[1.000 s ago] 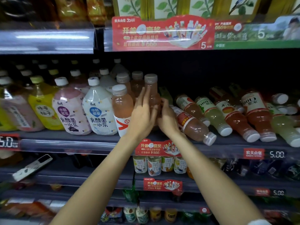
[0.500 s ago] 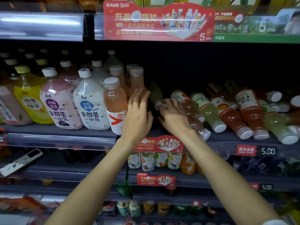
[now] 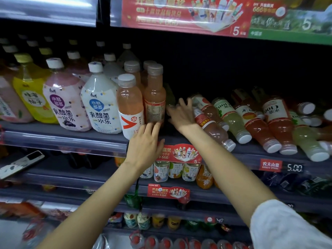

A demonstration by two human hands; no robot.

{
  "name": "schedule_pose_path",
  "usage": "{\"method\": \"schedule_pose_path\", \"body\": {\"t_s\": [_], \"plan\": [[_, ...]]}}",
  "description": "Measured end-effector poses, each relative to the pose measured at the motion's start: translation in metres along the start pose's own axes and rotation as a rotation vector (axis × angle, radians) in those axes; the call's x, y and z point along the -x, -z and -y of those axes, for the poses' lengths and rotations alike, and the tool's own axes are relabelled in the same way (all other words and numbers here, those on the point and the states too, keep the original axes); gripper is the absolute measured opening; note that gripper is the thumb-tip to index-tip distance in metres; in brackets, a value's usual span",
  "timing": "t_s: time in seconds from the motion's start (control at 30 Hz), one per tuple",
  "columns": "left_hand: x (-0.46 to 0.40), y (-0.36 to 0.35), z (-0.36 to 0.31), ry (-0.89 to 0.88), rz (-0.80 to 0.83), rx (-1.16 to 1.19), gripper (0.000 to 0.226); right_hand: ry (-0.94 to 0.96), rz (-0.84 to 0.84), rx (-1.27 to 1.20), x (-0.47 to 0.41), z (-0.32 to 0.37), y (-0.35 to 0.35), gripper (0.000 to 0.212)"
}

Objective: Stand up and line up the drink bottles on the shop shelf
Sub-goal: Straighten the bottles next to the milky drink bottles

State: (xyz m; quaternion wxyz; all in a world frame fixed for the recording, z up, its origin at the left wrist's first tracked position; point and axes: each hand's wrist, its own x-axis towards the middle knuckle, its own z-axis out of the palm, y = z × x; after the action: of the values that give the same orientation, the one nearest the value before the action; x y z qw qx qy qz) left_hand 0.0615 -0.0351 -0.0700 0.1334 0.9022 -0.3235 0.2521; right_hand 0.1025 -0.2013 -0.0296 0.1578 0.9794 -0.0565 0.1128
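Note:
Several pink drink bottles stand upright mid-shelf, the rightmost (image 3: 154,97) with its back label facing me. My left hand (image 3: 145,142) hovers at that bottle's base by the shelf's front edge (image 3: 71,139), fingers apart and holding nothing. To the right, many bottles lie on their sides with caps toward me: a pink one (image 3: 215,133), a pale green one (image 3: 231,121) and a red one (image 3: 258,126). My right hand (image 3: 181,114) is spread open in the gap between the upright row and the pink lying bottle, fingertips near a dim green bottle (image 3: 169,97) further back.
Big pouch-shaped bottles, white (image 3: 100,106), pink (image 3: 64,103) and yellow (image 3: 32,96), stand at the left. A red promo strip (image 3: 179,153) and a 5.00 price tag (image 3: 294,167) hang on the shelf edge. The shelf above hangs low; lower shelves hold small bottles.
My left hand has dropped from the upright pink bottle to the shelf's front edge. My right hand has slid off the lying pink bottle, leftward and deeper into the gap.

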Motion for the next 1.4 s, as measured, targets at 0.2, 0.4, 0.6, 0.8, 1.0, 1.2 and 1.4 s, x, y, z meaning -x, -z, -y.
{"method": "schedule_pose_path", "body": {"t_s": [0.2, 0.4, 0.6, 0.8, 1.0, 1.2, 1.4], "plan": [[-0.004, -0.006, -0.005, 0.052, -0.025, 0.144, 0.058, -0.004, -0.133, -0.041, 0.021, -0.006, -0.002, 0.043], [-0.018, -0.011, -0.008, 0.041, -0.093, 0.237, 0.063, 0.017, -0.606, -0.085, 0.048, -0.018, -0.005, 0.033], [-0.039, -0.009, -0.021, 0.018, -0.141, 0.426, 0.082, 0.055, -0.87, -0.359, 0.066, -0.036, 0.018, 0.036], [-0.054, -0.016, -0.031, -0.028, -0.279, 0.335, 0.079, 0.16, -0.627, -0.686, 0.091, -0.042, 0.025, 0.049], [-0.046, -0.016, -0.03, 0.038, -0.378, 0.532, 0.073, -0.057, -0.396, -0.403, 0.11, -0.062, 0.007, 0.052], [-0.037, 0.022, -0.027, 0.11, -0.457, 0.741, 0.074, -0.07, -0.286, -0.306, 0.105, -0.065, 0.005, 0.034], [-0.031, 0.03, -0.023, 0.177, -0.4, 0.716, 0.067, -0.004, -0.353, -0.524, 0.105, -0.039, 0.011, 0.042]]}}
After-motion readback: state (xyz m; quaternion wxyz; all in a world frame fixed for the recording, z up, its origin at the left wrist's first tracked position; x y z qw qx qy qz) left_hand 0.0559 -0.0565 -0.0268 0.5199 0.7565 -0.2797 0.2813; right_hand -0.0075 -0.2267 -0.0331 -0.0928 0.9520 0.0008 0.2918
